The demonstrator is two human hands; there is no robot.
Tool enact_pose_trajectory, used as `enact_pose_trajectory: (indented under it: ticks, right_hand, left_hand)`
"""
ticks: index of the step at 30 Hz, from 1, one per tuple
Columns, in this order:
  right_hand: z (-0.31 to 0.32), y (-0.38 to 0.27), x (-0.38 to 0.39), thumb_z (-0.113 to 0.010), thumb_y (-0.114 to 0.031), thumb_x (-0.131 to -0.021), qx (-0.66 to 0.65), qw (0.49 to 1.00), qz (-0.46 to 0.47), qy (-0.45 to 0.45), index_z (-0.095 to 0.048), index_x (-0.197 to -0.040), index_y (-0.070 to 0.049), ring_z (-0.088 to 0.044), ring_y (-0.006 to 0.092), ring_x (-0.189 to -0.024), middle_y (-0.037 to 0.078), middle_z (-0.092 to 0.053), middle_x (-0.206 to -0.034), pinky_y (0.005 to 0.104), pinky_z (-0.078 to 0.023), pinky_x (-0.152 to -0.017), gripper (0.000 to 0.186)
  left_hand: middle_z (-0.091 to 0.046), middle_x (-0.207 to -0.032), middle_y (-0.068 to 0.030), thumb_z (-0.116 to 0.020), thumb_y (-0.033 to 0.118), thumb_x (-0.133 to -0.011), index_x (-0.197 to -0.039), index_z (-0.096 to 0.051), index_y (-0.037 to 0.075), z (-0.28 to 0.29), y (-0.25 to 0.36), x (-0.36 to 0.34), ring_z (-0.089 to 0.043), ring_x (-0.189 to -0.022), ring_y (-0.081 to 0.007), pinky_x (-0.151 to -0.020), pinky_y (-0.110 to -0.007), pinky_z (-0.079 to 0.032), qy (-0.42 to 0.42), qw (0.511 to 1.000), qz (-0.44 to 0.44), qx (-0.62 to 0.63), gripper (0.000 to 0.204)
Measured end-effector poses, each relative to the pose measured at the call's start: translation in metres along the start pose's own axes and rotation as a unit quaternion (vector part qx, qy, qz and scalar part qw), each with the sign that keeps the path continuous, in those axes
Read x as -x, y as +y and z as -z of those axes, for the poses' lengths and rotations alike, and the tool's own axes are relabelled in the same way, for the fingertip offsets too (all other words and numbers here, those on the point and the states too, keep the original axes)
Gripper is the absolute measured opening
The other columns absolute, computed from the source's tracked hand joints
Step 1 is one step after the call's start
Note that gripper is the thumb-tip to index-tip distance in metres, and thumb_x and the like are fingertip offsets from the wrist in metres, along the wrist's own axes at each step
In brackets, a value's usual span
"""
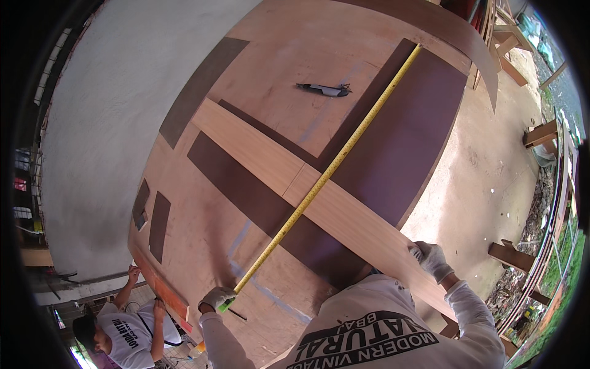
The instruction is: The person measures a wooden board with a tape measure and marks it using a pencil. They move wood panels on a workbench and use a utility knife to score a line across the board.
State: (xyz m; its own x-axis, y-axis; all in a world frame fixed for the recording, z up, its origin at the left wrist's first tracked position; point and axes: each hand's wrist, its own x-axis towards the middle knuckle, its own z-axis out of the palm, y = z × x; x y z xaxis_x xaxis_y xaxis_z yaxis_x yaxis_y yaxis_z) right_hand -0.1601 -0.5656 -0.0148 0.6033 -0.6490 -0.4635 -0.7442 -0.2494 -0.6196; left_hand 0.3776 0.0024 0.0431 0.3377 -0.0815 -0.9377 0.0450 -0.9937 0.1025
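Observation:
My gloved left hand (215,298) is closed around a tape measure (227,303) with a green case, near the front of a big wooden work table. Its yellow blade (344,150) runs out diagonally to the far right, across a light wood-grain strip (258,150) and along a wide dark brown sheet (405,135). Over the near right part of the light strip is my gloved right hand (434,262), its fingers curled together at the strip's edge. Something small and grey shows at those fingertips, too unclear to name. A thin dark stick (237,315) lies beside my left hand.
A grey-and-black utility knife (324,90) lies on the table's far part. Several dark brown strips (230,178) are spread around. A curved brown sheet (430,24) overhangs the far right edge. Another person (126,332) works at lower left, beside a pale wall (123,123).

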Motion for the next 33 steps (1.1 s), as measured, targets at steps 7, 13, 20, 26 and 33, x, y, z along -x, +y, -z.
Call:
enact_pose_trajectory:
  ticks: [7,13,20,26,33]
  right_hand:
    - [0.004,0.003,0.004,-0.060,-0.049,-0.107,-0.002,1.000,0.024,0.010,-0.076,-0.115,-0.011,-0.076,0.0409,-0.089,0.021,-0.077,-0.093,0.0480,-0.060,-0.077,0.042]
    - [0.001,0.009,0.003,-0.059,-0.050,-0.108,0.027,0.999,0.021,-0.003,-0.076,-0.115,-0.012,-0.076,0.0410,-0.089,0.021,-0.077,-0.093,0.0480,-0.060,-0.077,0.043]
    - [-0.003,0.002,0.004,-0.059,-0.048,-0.108,0.004,1.000,0.030,0.000,-0.077,-0.117,-0.012,-0.076,0.0411,-0.090,0.020,-0.078,-0.095,0.0477,-0.061,-0.078,0.042]
    - [0.005,0.023,0.020,-0.060,-0.032,-0.108,-0.055,0.998,-0.040,-0.014,-0.075,-0.123,-0.005,-0.079,0.0295,-0.093,0.019,-0.080,-0.101,0.0379,-0.060,-0.081,0.034]
    - [0.018,0.001,0.014,-0.054,-0.052,-0.107,0.106,0.994,0.019,-0.033,-0.075,-0.125,-0.015,-0.075,0.0415,-0.104,0.019,-0.079,-0.110,0.0491,-0.059,-0.089,0.046]
  left_hand:
    - [-0.074,-0.083,-0.0024,-0.078,0.033,-0.097,-0.113,-0.082,0.005,-0.008,-0.004,0.001,-0.066,-0.071,-0.0143,-0.068,-0.034,-0.053,0.019,0.998,-0.056,-0.027,0.032]
    - [-0.076,-0.087,-0.0009,-0.079,0.030,-0.097,-0.113,-0.083,0.007,-0.006,0.003,0.001,-0.068,-0.076,-0.0137,-0.073,-0.033,-0.054,0.014,1.000,-0.015,0.004,0.029]
    - [-0.076,-0.085,-0.0033,-0.079,0.034,-0.096,-0.109,-0.081,0.005,-0.002,-0.012,0.000,-0.069,-0.072,-0.0153,-0.068,-0.034,-0.054,0.021,0.999,-0.030,-0.016,0.032]
    - [-0.073,-0.075,-0.0014,-0.080,0.031,-0.095,-0.100,-0.083,0.007,-0.007,0.020,-0.012,-0.064,-0.067,-0.0135,-0.064,-0.035,-0.049,0.027,0.999,0.004,-0.042,0.025]
    - [-0.073,-0.075,0.0004,-0.081,0.033,-0.094,-0.097,-0.082,0.007,-0.042,-0.058,-0.010,-0.064,-0.067,-0.0116,-0.065,-0.035,-0.051,0.040,0.999,-0.013,0.008,0.026]
